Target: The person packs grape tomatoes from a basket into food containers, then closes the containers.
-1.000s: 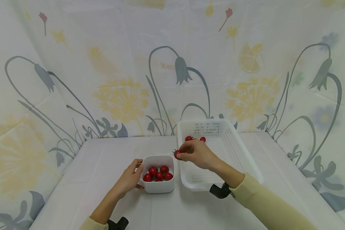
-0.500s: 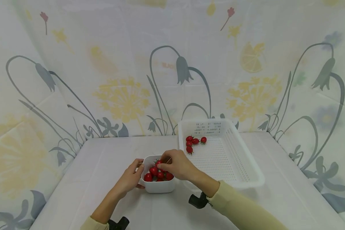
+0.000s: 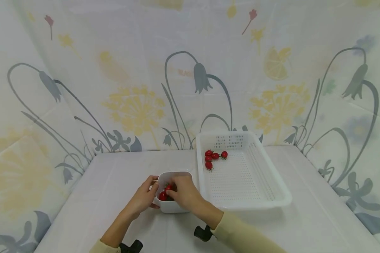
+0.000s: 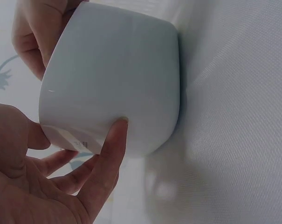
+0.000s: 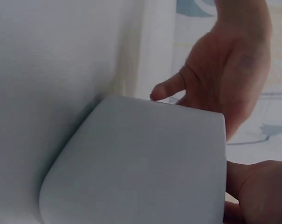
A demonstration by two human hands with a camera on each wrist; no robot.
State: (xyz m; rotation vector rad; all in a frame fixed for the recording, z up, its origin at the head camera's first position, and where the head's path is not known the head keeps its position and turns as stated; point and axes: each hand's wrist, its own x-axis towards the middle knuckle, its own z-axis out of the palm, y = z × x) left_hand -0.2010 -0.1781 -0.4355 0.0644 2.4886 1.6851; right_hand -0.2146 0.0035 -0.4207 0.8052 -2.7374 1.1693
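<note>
In the head view a small white square container (image 3: 175,207) stands on the table. My left hand (image 3: 143,196) grips its left side, thumb at the rim and fingers round the wall. The left wrist view shows the little finger (image 4: 113,140) pressed against the container's outside. My right hand (image 3: 185,191) reaches down into the container, thumb and fingers curled about a red cherry tomato (image 3: 169,187); its fingertips are partly hidden. Another cherry tomato (image 3: 163,196) lies by the container's left wall. The hand covers the container's right half.
A large white perforated basket (image 3: 280,186) stands to the right of the container. Several cherry tomatoes (image 3: 208,159) with green stems lie in its far left corner. A white cloth (image 3: 114,179) covers the table, and a flower-printed curtain (image 3: 130,70) hangs behind.
My right hand has carried a cherry tomato left from over the basket, then down into the small container. My left hand keeps its hold on the container.
</note>
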